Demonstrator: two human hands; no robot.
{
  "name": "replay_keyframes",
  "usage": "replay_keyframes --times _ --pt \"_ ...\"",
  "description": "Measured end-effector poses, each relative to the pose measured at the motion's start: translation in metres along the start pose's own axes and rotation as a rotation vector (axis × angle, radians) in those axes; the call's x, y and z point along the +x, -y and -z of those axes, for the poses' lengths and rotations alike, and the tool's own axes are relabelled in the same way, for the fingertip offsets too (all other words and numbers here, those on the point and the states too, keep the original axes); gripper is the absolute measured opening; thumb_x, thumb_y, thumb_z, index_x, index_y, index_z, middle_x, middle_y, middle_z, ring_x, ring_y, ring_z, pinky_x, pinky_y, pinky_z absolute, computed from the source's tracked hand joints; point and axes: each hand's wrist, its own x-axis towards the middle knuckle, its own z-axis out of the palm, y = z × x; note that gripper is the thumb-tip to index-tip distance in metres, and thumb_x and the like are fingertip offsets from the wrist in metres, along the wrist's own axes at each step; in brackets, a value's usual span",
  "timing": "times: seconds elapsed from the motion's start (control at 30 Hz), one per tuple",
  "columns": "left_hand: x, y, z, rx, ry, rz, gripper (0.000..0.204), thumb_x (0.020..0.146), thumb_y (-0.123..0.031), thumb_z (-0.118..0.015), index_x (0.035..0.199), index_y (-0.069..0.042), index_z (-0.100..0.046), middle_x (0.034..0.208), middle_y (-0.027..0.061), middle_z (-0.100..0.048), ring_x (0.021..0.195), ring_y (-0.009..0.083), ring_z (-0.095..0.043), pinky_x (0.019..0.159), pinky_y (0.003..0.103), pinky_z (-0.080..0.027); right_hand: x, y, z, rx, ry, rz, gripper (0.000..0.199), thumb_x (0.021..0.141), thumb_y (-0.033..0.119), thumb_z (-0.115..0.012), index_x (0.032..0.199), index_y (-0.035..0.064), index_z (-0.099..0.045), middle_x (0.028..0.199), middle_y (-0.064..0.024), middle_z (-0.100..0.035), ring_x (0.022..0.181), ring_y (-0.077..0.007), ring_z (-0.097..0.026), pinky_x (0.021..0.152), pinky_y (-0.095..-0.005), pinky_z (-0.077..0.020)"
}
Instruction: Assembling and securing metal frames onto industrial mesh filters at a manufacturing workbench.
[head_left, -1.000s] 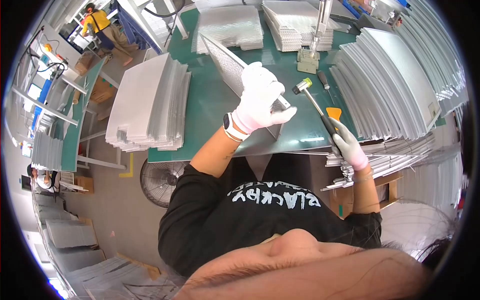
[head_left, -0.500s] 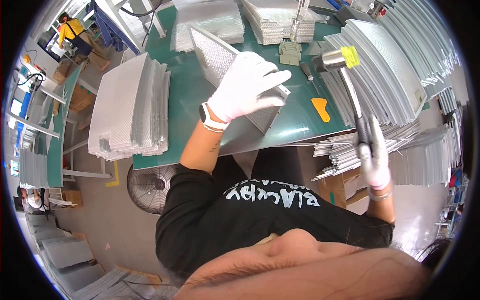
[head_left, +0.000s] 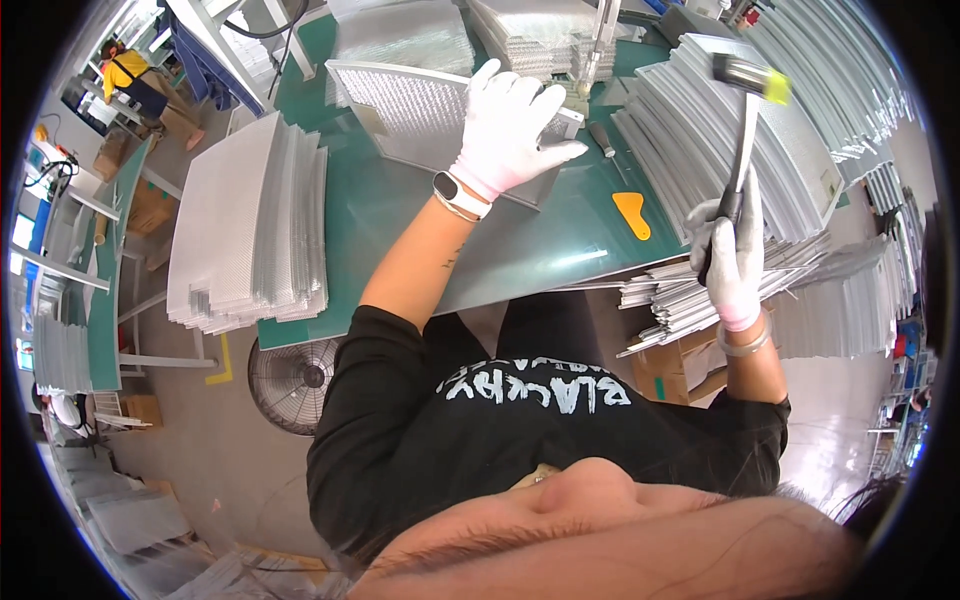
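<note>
A silver framed mesh panel (head_left: pixel 405 110) stands tilted on its edge on the green table. My left hand (head_left: pixel 508 130), in a white glove, holds it by its upper rail near the right end, fingers spread across the rail and thumb sticking out to the right. The fingers' grip behind the rail is hidden. My right hand (head_left: pixel 732 262), also gloved, is closed round the dark handle of a mallet (head_left: pixel 748 140). The mallet is raised to the right of the panel, its dark head and yellow-green face uppermost and apart from the panel.
On the green table (head_left: pixel 470 270) lie a yellow scraper (head_left: pixel 631 215) and a screwdriver (head_left: pixel 602 140). Stacks of mesh panels stand at the left (head_left: pixel 240 220), the back (head_left: pixel 400 40) and the right (head_left: pixel 690 120). A floor fan (head_left: pixel 300 378) is below the table's left edge. A person (head_left: pixel 140 85) works far left.
The panel has turned, its left end swinging left and its top rail lying flatter. My left hand has moved up and spread its fingers. The mallet has risen to the right, fingers wrapped round its handle.
</note>
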Motion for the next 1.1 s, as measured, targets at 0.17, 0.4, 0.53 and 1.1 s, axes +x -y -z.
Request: replay_keyframes --times 0.17,0.4,0.53,1.1 --pt "0.000 -0.002 -0.010 -0.005 -0.029 0.053 0.047 0.060 -0.046 -0.080 0.090 -0.012 -0.064 0.086 0.0055 -0.055 0.087 0.0257 -0.054 0.099 0.049 -0.034 0.005 -0.017 -0.010 -0.353 0.175 0.089 0.057 0.096 0.006 -0.042 0.151 0.0030 -0.024 0.080 -0.0088 -0.063 0.054 -0.0097 -0.053 0.055 -0.0255 -0.0479" --pt "-0.002 -0.005 -0.017 0.032 -0.117 0.111 0.041 0.059 -0.042 -0.079 0.084 -0.014 -0.065 0.082 0.0041 -0.054 0.085 0.0252 -0.053 0.097 0.048 -0.034 0.029 0.015 0.009 -0.224 0.072 0.211 0.054 0.098 0.007 -0.040 0.151 0.0051 -0.028 0.075 -0.0028 -0.058 0.051 -0.0048 -0.045 0.051 -0.0202 -0.0426" --pt "0.001 -0.001 -0.027 0.001 -0.158 0.086 0.041 0.058 -0.042 -0.080 0.086 -0.014 -0.066 0.083 0.0037 -0.055 0.086 0.0243 -0.053 0.097 0.047 -0.034 0.041 0.024 0.013 -0.804 0.391 0.387 0.049 0.100 0.010 -0.040 0.148 0.0027 -0.034 0.070 -0.0062 -0.056 0.060 -0.0147 -0.057 0.058 -0.0341 -0.0494" --pt "-0.004 0.003 -0.027 -0.066 -0.201 0.076 0.037 0.054 -0.034 -0.079 0.082 -0.015 -0.065 0.082 0.0030 -0.054 0.085 0.0239 -0.052 0.095 0.048 -0.035 0.034 0.047 0.004 -0.342 0.330 0.068 0.051 0.101 0.011 -0.037 0.150 -0.0003 -0.026 0.068 -0.0076 -0.054 0.053 -0.0103 -0.050 0.055 -0.0263 -0.0439"
